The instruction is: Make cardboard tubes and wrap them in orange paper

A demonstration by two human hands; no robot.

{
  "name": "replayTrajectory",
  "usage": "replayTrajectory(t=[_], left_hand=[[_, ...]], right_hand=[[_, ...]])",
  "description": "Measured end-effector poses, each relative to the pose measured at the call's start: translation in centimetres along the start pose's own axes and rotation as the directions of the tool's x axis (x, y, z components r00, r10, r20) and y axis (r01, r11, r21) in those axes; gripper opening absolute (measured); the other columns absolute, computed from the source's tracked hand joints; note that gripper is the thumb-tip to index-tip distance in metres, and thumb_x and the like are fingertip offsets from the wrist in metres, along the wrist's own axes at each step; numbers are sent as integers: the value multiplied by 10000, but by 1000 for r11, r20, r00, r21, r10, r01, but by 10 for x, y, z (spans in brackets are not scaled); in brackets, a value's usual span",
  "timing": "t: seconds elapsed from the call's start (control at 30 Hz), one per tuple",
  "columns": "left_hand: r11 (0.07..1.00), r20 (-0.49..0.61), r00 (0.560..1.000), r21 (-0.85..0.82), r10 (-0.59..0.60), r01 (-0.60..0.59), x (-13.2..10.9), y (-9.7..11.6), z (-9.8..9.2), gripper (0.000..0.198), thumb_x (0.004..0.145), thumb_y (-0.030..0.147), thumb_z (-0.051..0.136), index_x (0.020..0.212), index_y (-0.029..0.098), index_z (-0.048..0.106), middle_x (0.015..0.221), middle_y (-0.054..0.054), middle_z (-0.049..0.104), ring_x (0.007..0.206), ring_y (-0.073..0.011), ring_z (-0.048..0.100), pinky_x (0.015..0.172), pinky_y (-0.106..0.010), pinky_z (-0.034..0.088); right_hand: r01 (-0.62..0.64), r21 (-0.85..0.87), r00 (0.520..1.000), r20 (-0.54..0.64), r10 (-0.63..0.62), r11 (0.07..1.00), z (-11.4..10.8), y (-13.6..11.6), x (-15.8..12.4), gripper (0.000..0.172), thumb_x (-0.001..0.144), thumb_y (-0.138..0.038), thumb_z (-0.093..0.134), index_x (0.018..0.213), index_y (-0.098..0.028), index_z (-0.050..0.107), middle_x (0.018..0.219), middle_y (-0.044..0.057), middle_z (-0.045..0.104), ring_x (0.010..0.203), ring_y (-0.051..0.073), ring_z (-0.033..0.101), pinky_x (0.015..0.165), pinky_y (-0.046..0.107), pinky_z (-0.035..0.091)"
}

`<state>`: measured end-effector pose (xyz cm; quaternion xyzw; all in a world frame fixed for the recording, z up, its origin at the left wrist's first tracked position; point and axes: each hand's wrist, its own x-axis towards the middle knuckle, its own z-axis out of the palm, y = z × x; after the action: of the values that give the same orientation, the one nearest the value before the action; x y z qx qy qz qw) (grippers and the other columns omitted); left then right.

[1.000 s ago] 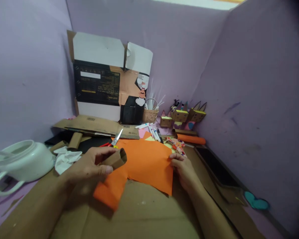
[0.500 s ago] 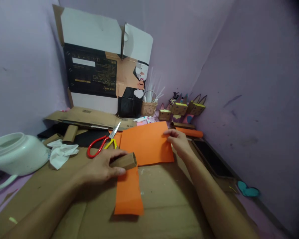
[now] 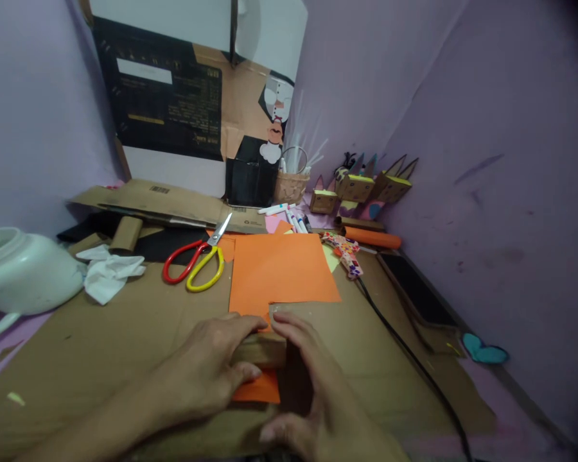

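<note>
My left hand (image 3: pixel 216 362) is wrapped round a short cardboard tube (image 3: pixel 261 350), which lies across a narrow orange strip (image 3: pixel 259 387). Just right of the tube, my right hand (image 3: pixel 318 391) has its thumb and fingers spread, with nothing between them. Beyond both hands lies a large orange sheet (image 3: pixel 284 266), flat on the cardboard. Scissors with a red and a yellow handle (image 3: pixel 205 263) rest open to the left of the sheet.
A patterned glue gun (image 3: pixel 345 251) with a black cable lies right of the sheet. A white pot (image 3: pixel 26 276) and crumpled tissue (image 3: pixel 110 273) are at left. Behind stand a basket (image 3: pixel 291 187) and cardboard figures (image 3: pixel 356 187). A dark phone-like slab (image 3: pixel 417 289) is at right.
My right hand has let go of the orange sheet and come back beside the tube. My left hand, still on the tube, is nearer to me. The view has tilted down.
</note>
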<state>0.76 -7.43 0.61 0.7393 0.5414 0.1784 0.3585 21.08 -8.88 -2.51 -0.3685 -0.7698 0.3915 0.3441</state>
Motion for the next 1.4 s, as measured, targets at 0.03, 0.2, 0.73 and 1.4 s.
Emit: replayTrajectory(t=[0.03, 0.2, 0.73, 1.4], left_hand=[[1000, -4, 1000, -10, 18, -18, -3, -3, 2, 447, 746, 243, 624, 1182, 306, 545, 1148, -13, 630, 1037, -230, 575, 908, -340, 429], [999, -18, 999, -20, 37, -37, -26, -21, -7, 571, 831, 314, 543, 1361, 387, 346, 1407, 2, 438, 1265, -243, 417, 1052, -381, 338], [997, -157, 985, 9, 76, -75, -56, -31, 24, 709, 768, 112, 515, 1360, 375, 228, 1359, -27, 430, 1253, -237, 390, 1054, -414, 342], [960, -327, 911, 205, 252, -192, -54, -20, 40, 523, 720, -1, 505, 1165, 255, 406, 1130, -36, 532, 1077, -223, 452, 975, -434, 339]], right_hand=[[29, -27, 999, 26, -28, 999, 5, 4, -2, 926, 604, -291, 807, 1369, -295, 284, 1441, 87, 329, 1315, 285, 334, 1071, 413, 324], [60, -145, 997, 61, -52, 988, 13, 13, 0, 643, 765, -171, 639, 1307, -276, 310, 1397, 102, 376, 1301, 248, 352, 1066, 415, 336], [96, -220, 994, 77, -81, 971, 13, 7, 4, 502, 805, -253, 617, 1259, -279, 403, 1229, 81, 547, 1144, 244, 507, 959, 369, 442], [180, -290, 983, 99, -158, 940, 4, 8, -8, 581, 778, -283, 651, 1290, -197, 389, 1239, 111, 539, 1169, 244, 484, 979, 384, 436]])
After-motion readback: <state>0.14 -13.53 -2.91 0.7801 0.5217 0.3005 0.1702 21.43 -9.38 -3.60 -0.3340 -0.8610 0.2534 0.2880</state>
